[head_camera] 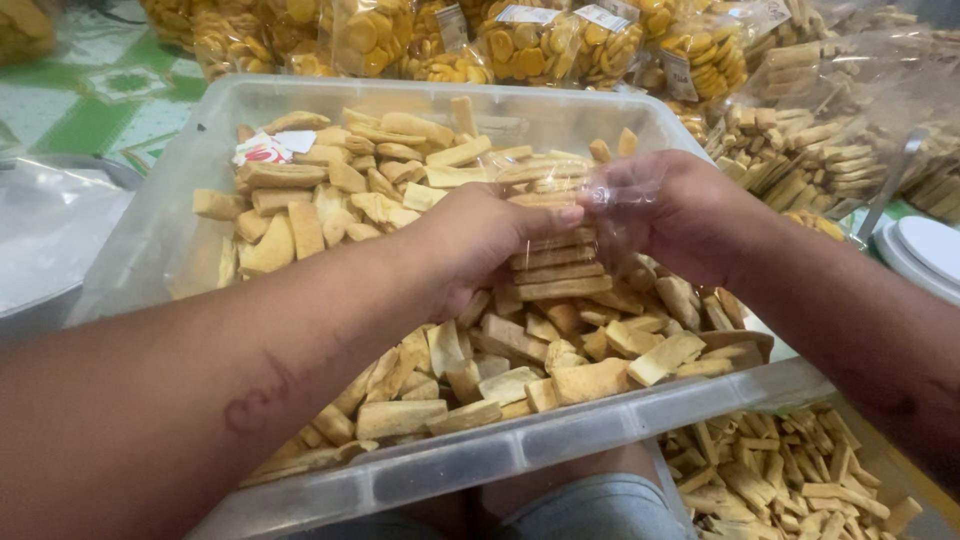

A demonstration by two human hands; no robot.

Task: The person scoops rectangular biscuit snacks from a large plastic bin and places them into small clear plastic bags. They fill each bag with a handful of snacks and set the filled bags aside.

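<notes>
Head view showed both hands meeting over a clear plastic tub (150,250) heaped with pale rectangular biscuit sticks (520,370). The left hand (475,250) and the right hand (665,215) were closed together on 1 clear plastic bag (555,240), held just above the loose pile. Stacked biscuit sticks lay flat inside the bag, filling it from bottom to near the top, where the fingers pinched the film. The bag looked close to full but its mouth was not yet sealed. Most of the tub's contents remained loose, so much packing appeared left. Behind the tub stood filled bags of round yellow biscuits (540,50), and at right larger bags of stick biscuits (830,140). A second container of sticks (790,480) sat at lower right. A white lid (925,250) lay at the right edge.
</notes>
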